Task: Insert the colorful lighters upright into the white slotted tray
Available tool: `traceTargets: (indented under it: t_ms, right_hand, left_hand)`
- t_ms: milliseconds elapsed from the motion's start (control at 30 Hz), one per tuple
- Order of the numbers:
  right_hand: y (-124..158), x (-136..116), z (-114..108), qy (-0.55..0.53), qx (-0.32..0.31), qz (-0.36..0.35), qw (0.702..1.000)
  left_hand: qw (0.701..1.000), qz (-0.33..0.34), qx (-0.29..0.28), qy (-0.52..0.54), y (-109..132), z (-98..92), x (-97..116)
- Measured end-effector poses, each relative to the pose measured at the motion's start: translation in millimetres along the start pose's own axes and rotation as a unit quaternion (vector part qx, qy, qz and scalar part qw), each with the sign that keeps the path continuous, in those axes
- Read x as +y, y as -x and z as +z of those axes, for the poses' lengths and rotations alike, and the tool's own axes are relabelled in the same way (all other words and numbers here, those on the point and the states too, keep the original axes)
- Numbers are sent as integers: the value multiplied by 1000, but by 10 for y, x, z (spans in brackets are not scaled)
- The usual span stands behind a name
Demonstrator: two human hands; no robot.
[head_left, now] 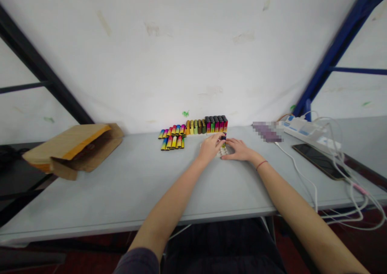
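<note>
My left hand [210, 148] is closed, its fingertips pinching a small dark-topped tube [224, 137] over a white tray [223, 152] with round holes. My right hand [239, 150] grips the tray's right side, thumb at the near edge and fingers toward the far edge. Behind my hands, shiny red, pink and green tubes with black tops [217, 124] stand upright in tight rows. To their left is an upright block of yellow and brown tubes [195, 127]. Farther left, loose multicoloured metallic tubes [173, 142] lie flat in two rows. My fingers partly hide the tray.
An open brown cardboard package [78, 145] sits on the left of the grey table [136, 193]. On the right are a blurred purple item [267, 131], a white power strip [308, 133], a dark phone [320, 161] and tangled white cables [298, 167]. A white wall rises behind.
</note>
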State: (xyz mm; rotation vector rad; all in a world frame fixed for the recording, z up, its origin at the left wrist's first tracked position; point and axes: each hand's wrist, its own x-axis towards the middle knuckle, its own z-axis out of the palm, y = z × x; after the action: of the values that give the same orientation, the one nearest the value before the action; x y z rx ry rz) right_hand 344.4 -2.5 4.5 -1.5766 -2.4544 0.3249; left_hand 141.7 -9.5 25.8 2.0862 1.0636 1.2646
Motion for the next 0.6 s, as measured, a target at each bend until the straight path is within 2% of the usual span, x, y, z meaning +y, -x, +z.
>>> traceTargets:
  t_ms: [200, 300, 367, 433, 600]
  right_hand:
    - [-2, 9, 0, -3, 1, -6, 1000]
    - [-3, 19, 0, -5, 4, -10, 1000]
    - [-1, 22, -3, -5, 5, -10, 1000]
    - [0, 21, -6, -6, 4, -8, 1000]
    - [2, 16, -10, -9, 4, -8, 1000]
  left_hand:
    - [986, 50, -14, -158, 34, -54, 67]
    - [978, 26, 22, -204, 23, -182, 90]
    - [967, -34, 67, -243, -3, -363, 66]
    - [942, -118, 94, -302, -23, -625, 3]
    - [848, -330, 137, -391, 70, -1394, -283]
